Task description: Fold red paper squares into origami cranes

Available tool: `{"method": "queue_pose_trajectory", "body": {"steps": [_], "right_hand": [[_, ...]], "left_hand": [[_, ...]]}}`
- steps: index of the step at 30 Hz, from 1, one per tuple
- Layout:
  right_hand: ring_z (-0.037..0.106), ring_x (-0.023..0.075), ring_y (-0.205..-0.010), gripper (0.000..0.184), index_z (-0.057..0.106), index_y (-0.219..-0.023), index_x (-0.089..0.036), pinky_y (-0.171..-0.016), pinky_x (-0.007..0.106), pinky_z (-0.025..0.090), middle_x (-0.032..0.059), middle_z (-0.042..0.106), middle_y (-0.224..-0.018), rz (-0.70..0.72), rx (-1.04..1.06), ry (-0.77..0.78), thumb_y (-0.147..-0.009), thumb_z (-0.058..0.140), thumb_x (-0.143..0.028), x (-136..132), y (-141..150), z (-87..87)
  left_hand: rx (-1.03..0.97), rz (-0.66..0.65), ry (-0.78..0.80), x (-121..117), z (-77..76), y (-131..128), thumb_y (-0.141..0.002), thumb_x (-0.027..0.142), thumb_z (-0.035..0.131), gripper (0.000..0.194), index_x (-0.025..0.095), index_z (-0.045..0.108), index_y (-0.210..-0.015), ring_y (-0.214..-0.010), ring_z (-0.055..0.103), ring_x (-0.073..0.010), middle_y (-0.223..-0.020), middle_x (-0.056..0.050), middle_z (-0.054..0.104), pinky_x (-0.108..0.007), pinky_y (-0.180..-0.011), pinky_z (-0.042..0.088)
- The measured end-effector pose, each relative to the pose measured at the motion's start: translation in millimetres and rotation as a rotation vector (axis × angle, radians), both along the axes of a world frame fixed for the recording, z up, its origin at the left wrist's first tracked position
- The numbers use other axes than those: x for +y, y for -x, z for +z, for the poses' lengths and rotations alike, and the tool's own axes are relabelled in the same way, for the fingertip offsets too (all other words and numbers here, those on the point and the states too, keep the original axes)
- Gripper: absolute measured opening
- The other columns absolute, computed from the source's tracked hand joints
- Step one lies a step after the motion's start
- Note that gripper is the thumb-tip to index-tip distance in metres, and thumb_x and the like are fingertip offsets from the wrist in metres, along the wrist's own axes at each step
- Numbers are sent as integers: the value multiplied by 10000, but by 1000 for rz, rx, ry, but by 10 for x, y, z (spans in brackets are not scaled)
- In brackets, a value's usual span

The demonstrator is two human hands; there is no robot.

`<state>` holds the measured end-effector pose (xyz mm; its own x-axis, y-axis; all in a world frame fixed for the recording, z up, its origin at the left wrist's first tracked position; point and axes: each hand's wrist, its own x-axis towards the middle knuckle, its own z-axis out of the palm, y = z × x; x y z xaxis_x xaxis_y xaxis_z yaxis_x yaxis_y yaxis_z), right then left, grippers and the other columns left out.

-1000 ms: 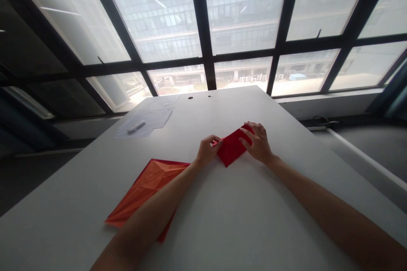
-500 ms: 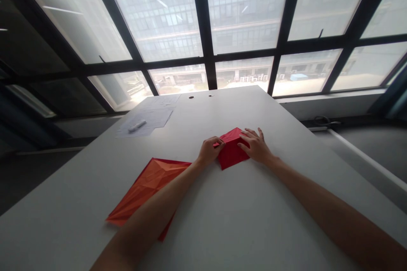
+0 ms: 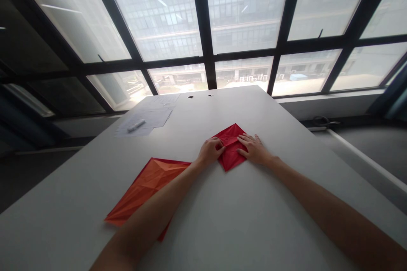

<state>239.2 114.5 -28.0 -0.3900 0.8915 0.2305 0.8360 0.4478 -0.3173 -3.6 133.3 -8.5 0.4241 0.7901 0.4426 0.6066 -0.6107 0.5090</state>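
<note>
Hands on red folded paper (image 3: 230, 146): left hand (image 3: 210, 151) curled over corner, grip unclear; right hand (image 3: 254, 149) now flattened, open.

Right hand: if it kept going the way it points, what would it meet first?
The folded red origami paper: the right hand's fingertips sit at its right edge, perhaps already touching; depth is unclear.

Orange creased paper (image 3: 144, 188): middle and lower part hidden under left forearm (image 3: 149, 214); red folded paper (image 3: 231, 146): sides partly covered by left hand (image 3: 210, 151) and right hand (image 3: 252, 149), folds beneath them unseen; loose sheets (image 3: 144, 120): any print too small to read; white marker-like pen (image 3: 136, 125): too small to identify; both forearms cut off by bottom edge; building beyond window glass (image 3: 244, 12) blurred.
</note>
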Motion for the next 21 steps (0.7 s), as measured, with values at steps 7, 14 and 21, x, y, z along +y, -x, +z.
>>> {"method": "queue_pose_trajectory", "body": {"steps": [7, 14, 21], "right_hand": [[243, 262, -1475, 684, 317, -1527, -239, -1186, 601, 39, 92, 351, -1571, 127, 27, -42, -868, 501, -258, 3, -22, 39], [354, 286, -1411, 603, 416, -1474, -230, -1185, 571, 154, 123, 446, -1503, 43, 31, -137, -906, 538, -390, -55, 18, 67], [318, 294, -1444, 646, 382, -1497, -229, -1173, 596, 153, 133, 413, -1530, 145, 33, -21, -923, 527, -486, -24, -5, 28]], "left_hand": [[96, 30, -47, -20, 51, 35, -900, 225, 569, 262, 267, 716, -1113, -1036, 657, -213, -1138, -41, 719, -341, -951, 493], [163, -200, -19, 1, -5, 38, -882, 227, 592, 438, 261, 607, -1318, -1306, 521, -242, -1347, -53, 621, -412, -1127, 386], [266, -67, -20, -44, 0, 48, -889, 354, 609, 429, 331, 599, -1317, -1253, 522, -260, -1331, -38, 614, -421, -1098, 383]]}}
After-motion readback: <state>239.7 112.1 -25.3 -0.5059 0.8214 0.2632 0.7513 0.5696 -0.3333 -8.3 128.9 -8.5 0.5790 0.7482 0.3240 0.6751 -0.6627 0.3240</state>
